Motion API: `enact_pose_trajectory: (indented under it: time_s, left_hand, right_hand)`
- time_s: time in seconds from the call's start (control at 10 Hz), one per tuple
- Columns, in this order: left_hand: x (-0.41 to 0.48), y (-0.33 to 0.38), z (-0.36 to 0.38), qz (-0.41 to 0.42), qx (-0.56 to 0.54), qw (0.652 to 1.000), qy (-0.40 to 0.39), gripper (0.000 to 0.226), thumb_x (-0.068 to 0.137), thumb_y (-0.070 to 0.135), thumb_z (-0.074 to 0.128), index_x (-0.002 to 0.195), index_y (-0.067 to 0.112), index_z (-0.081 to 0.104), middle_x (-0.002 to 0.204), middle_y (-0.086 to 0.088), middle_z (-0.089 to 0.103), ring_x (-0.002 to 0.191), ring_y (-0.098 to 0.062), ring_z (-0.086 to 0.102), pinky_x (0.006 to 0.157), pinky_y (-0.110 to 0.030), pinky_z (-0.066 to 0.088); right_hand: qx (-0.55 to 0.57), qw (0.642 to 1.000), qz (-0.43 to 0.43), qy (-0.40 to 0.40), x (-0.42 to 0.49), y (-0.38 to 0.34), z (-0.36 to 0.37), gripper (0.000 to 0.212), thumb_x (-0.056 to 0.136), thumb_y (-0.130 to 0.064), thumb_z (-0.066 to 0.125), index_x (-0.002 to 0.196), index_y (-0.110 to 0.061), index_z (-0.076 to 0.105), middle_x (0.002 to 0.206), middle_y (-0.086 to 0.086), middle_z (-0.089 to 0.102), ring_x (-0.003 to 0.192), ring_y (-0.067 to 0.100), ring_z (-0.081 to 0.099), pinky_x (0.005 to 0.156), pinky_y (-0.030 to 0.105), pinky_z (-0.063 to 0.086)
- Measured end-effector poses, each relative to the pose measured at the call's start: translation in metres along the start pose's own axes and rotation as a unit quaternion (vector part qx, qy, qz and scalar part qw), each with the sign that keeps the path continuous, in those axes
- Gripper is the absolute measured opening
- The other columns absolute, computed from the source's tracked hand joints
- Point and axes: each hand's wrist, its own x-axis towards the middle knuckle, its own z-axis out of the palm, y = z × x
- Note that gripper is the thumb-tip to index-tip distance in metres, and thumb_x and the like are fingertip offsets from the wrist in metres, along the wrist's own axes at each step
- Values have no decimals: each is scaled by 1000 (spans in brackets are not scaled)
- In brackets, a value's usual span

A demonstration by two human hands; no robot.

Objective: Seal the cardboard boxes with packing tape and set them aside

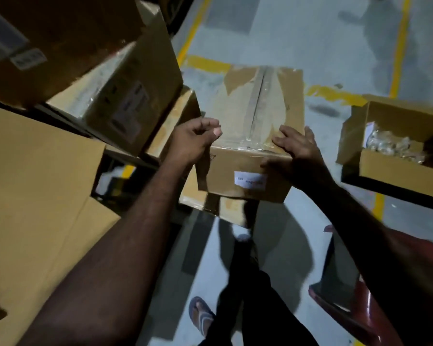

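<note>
A closed cardboard box [250,171] with clear tape along its top seam and a white label on its near side is held off the floor in front of me. My right hand [295,148] grips its near right top edge, fingers on top and thumb on the side. My left hand [198,138] sits at the box's near left corner with fingers curled; whether it holds the box is unclear. No tape roll is visible.
Stacked cardboard boxes [115,96] fill the left side, with a large flat carton [35,183] nearest. An open box [395,151] holding clear-wrapped items stands at the right. A dark red chair [355,303] is at lower right. Grey floor with yellow lines [400,46] lies ahead.
</note>
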Motion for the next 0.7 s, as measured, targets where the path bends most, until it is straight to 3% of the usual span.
enact_pose_trajectory:
  time_s: [0.1,0.2,0.3,0.4,0.5,0.6,0.7]
  left_hand:
    - [36,-30,13,-26,51,998,7,24,89,2,73,113,7,73,110,-1,74,85,-6,68,74,-21,59]
    - [56,-61,22,-54,90,994,5,31,88,-7,69,116,5,69,119,-5,71,71,-3,64,62,-22,56]
    - [58,-86,32,-77,187,979,16,38,88,-4,69,123,11,67,127,-1,64,85,1,63,72,-13,51]
    - [43,-99,38,-96,266,959,13,41,88,10,74,127,18,65,137,-4,52,115,-16,59,99,-30,50]
    - [30,-110,40,-115,374,917,-75,47,83,19,76,129,16,64,138,-14,42,116,-29,57,101,-33,50]
    - [28,-96,36,-141,435,881,-119,51,76,35,65,124,17,63,130,-18,45,111,-38,58,100,-32,49]
    - [24,-68,38,-135,403,898,-116,46,86,35,66,123,9,67,128,-18,61,116,-34,60,95,-28,48]
  right_hand:
    - [-64,997,-43,-32,16,31,43,60,88,-57,53,100,0,68,111,25,66,125,36,55,105,76,19]
    - [-93,992,-90,3,14,52,82,56,95,-54,53,96,0,66,106,18,64,124,33,52,104,75,20]
    - [-72,994,-80,17,0,63,114,43,85,-45,73,96,-4,68,119,19,60,126,36,52,114,64,12]
    - [-47,998,-33,-27,-22,60,133,41,78,-40,78,99,-6,69,126,26,56,130,38,48,116,63,7]
    - [-51,995,-26,-87,-36,55,137,40,71,-32,75,101,-7,65,122,26,55,130,30,41,109,71,14]
    - [-116,982,-7,-150,-31,42,131,31,66,-29,78,88,-14,62,105,13,59,118,31,45,100,66,28]
    - [-165,962,104,-191,-5,21,116,34,79,-43,67,102,-19,64,109,7,58,107,38,54,90,53,43]
